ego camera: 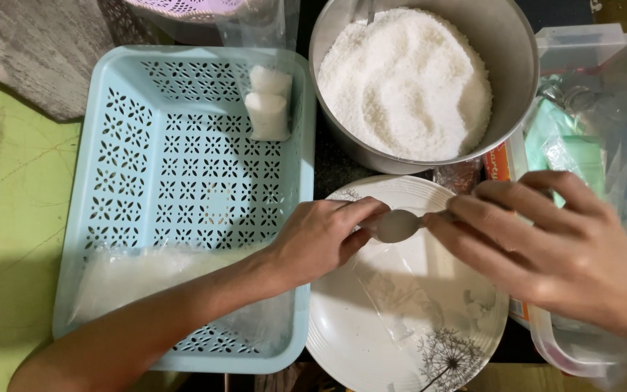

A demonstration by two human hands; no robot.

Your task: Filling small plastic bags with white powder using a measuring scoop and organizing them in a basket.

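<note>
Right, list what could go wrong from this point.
The spoon, pinched between the left hand and right hand over the white plate, might slip. The thin clear bag beneath could slide. A stray forearm could nudge the heaped metal bowl, scattering white grains.

Two bare hands, left hand [321, 236], right hand [560, 250], forearms unsleeved, no rings or watch
</note>
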